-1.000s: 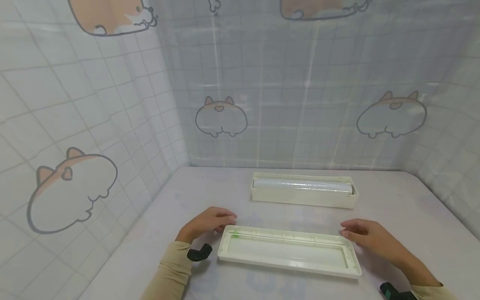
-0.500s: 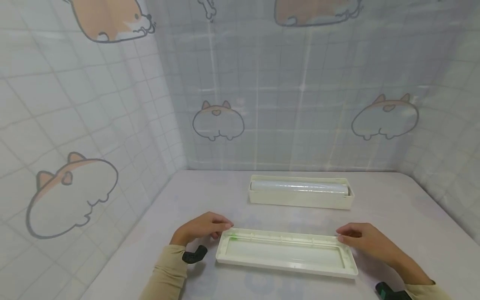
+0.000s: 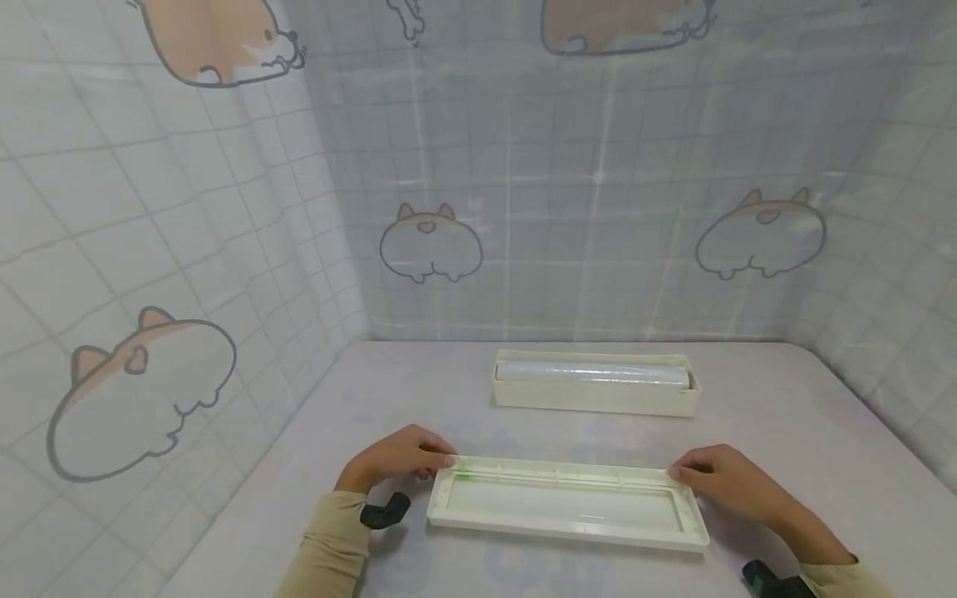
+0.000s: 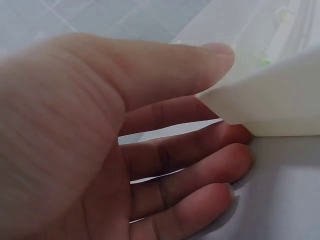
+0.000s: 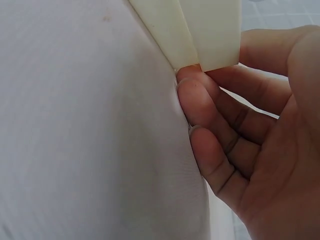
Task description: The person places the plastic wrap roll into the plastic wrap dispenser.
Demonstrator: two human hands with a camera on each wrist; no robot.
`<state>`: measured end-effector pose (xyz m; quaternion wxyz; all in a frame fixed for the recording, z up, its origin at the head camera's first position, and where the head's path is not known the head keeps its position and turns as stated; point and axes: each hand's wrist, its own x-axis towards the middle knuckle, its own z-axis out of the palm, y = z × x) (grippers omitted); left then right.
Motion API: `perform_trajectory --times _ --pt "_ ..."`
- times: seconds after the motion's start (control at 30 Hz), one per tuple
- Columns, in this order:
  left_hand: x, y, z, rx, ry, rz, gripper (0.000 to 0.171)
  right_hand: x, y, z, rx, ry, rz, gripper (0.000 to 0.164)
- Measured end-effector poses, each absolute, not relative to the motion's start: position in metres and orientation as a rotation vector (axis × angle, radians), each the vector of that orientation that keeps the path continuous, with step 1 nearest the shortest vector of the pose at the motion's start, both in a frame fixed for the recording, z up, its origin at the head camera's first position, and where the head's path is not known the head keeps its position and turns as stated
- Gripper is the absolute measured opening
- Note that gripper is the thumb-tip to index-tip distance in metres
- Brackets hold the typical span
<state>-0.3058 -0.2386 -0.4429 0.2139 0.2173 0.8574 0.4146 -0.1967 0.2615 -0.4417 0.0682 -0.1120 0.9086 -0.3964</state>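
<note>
A long cream plastic lid (image 3: 561, 505), with a rail and a small green piece at its left end, lies at the front of the table in the head view. My left hand (image 3: 399, 455) pinches its far left corner; in the left wrist view the thumb (image 4: 175, 67) is over the edge and fingertips reach beneath. At the far right corner my right hand (image 3: 736, 486) grips the lid, fingers tucked under the edge in the right wrist view. Behind stands a cream box (image 3: 594, 399) holding a roll of plastic wrap (image 3: 594, 373).
The white table (image 3: 419, 382) runs back to a patterned curtain (image 3: 583, 274) with dog drawings. More curtain (image 3: 247, 249) hangs along the left side and the right side. A black wrist camera (image 3: 385, 511) sits on the left wrist.
Both hands have moved slightly inward onto the lid's far corners, the left thumb now on the edge. The whole head view has shifted a little. The box with the roll stays put.
</note>
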Motion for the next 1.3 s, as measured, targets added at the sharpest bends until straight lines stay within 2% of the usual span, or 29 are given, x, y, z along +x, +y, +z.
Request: perform_trajectory --times 0.17,0.7,1.13,1.3 --pt "-0.304 -0.235 -0.442 0.62 2.412 1.143 0.025 -0.197 0.262 -0.443 -0.376 2.744 -1.214 0.026" --pt "-0.301 -0.226 -0.441 0.609 2.519 1.139 0.017 -0.198 0.263 -0.443 -0.208 2.835 -1.225 0.028" --pt "-0.302 -0.219 -0.448 0.492 2.519 1.334 0.031 -0.199 0.262 -0.446 -0.018 2.795 -1.434 0.039" --pt "-0.3 -0.215 -0.449 0.475 2.512 1.423 0.029 -0.199 0.262 -0.449 0.037 2.754 -1.499 0.044"
